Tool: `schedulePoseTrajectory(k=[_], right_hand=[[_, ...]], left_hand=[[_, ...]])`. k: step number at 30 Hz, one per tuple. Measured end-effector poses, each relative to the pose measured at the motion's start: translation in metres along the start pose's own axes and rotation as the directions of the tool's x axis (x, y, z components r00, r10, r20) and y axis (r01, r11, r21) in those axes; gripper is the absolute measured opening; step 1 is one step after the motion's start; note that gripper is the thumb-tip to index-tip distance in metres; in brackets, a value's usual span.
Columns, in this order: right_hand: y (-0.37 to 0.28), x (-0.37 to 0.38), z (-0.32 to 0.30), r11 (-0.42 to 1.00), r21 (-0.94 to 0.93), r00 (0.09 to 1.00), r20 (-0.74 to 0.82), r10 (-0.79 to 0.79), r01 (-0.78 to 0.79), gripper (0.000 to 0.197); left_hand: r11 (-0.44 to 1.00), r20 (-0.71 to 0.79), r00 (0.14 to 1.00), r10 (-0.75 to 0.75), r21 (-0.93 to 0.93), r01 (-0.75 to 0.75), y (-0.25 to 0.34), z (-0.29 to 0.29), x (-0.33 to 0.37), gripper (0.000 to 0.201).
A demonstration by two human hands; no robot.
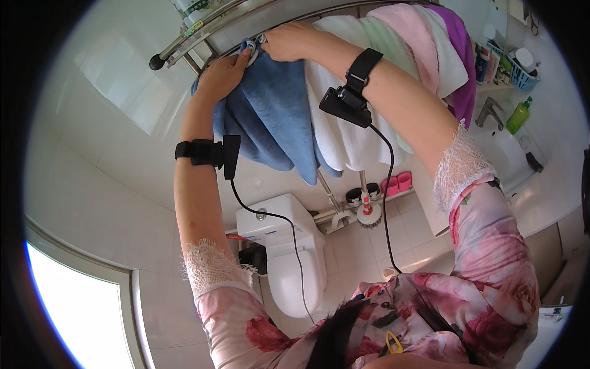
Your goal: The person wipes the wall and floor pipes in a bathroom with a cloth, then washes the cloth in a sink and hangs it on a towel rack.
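Note:
A blue towel (276, 104) hangs in folds from the metal towel rack (201, 27) on the wall ahead of me. My left hand (224, 75) is closed on its upper left part, with the thumb up near the rail. Close beside it, my right hand (290, 42) grips the towel's top edge at the rail. Between the two hands a light, pale-edged bit of cloth or loop shows, too small to make out. Directly right of the blue towel hangs a white towel (350, 135), partly behind my right forearm.
Pink (407, 29) and purple towels (460, 40) hang farther right. Below stand a white toilet (289, 246), a floor brush (369, 214) and pink slippers (396, 183). A sink (507, 157) with a green pump bottle (519, 115) is at right. Black cables trail from both forearms.

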State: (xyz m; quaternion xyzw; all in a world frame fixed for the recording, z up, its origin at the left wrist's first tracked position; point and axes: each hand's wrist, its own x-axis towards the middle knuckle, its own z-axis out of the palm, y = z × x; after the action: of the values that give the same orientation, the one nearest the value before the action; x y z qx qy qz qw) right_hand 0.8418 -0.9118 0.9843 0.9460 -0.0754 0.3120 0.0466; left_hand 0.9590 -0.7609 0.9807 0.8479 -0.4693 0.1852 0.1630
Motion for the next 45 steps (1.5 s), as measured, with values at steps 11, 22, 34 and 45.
schedulePoseTrajectory(k=[11, 22, 34, 45], right_hand=[[-0.003, 0.017, 0.013, 1.000, 0.001, 0.973, 0.233, 0.003, -0.003, 0.035], [0.015, 0.011, 0.029, 0.942, 0.034, 0.934, 0.123, -0.336, 0.334, 0.068], [0.029, 0.072, 0.019, 0.980, 0.183, 0.929, 0.341, -0.143, 0.083, 0.047], [0.004, 0.053, 0.010, 0.907, 0.237, 0.792, 0.591, 0.149, -0.348, 0.064]], left_hand=[[0.987, 0.563, 0.825, 0.044, -0.150, 0.050, -0.028, 0.028, 0.053, 0.051], [0.991, -0.915, 0.395, -0.081, -0.117, -0.069, 0.007, 0.073, -0.111, 0.047], [0.672, -0.472, 0.733, -0.489, -0.740, -0.029, 0.001, 0.028, -0.057, 0.045], [0.958, -0.565, 0.782, -0.263, -0.060, 0.279, -0.026, 0.010, -0.018, 0.055]])
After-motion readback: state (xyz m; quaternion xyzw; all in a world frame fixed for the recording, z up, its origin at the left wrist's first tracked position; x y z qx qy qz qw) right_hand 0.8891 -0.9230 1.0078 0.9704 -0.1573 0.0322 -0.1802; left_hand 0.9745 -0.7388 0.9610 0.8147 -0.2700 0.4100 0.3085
